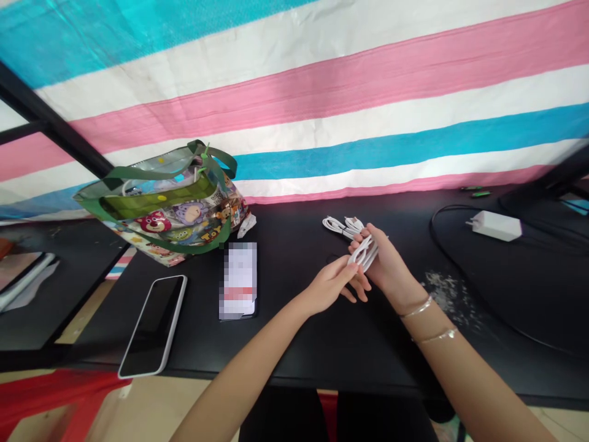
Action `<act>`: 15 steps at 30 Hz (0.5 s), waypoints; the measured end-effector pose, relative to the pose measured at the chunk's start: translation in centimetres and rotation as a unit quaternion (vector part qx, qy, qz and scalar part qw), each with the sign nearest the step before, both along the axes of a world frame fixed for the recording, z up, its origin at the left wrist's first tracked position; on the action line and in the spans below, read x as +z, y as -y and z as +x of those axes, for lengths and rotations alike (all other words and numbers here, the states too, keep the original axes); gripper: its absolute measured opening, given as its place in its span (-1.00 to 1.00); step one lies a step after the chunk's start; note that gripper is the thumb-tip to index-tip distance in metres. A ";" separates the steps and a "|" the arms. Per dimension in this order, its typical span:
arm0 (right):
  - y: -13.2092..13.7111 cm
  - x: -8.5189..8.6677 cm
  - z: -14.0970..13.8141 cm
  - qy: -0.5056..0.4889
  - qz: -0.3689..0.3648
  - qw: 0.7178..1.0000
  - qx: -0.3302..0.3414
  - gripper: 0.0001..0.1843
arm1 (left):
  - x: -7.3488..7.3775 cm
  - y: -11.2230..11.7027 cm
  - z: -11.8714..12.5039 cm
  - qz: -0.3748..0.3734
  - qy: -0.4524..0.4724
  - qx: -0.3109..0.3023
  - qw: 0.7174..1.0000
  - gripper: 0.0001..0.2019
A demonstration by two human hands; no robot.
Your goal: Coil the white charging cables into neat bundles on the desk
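Both my hands are closed on a coiled white cable (365, 253) above the black table. My right hand (384, 261) wraps round its right side, with the fingers partly hidden behind the loops. From the left, my left hand (334, 283) pinches the lower end of the coil between thumb and fingers. Just behind the hands, a second white cable (338, 227) lies bundled on the table, held by a dark tie. Part of that bundle is hidden by my right hand's fingers.
A patterned bag (179, 212) with green handles stands at the back left. Before it lie a phone with a lit screen (239, 279) and a dark-screened phone (154, 325). At right are a white power adapter (497, 226) and a black cord (453, 264). Striped sheeting (322, 92) hangs behind.
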State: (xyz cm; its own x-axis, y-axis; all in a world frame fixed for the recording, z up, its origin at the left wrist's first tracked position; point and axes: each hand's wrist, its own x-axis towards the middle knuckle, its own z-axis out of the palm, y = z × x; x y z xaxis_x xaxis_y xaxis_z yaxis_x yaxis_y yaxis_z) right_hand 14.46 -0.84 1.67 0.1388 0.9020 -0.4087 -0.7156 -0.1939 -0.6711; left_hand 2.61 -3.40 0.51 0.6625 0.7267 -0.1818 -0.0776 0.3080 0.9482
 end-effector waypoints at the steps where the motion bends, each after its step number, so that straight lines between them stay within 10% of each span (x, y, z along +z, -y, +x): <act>1: -0.1 0.0 0.2 -0.011 0.006 1.000 -0.001 -0.62 | 0.0 0.0 0.0 0.000 -0.003 0.005 1.000 -0.49; 15: 0.7 0.6 0.2 -0.097 0.012 0.993 0.065 -0.73 | -0.7 -0.1 0.0 0.084 -0.024 0.037 0.995 -0.56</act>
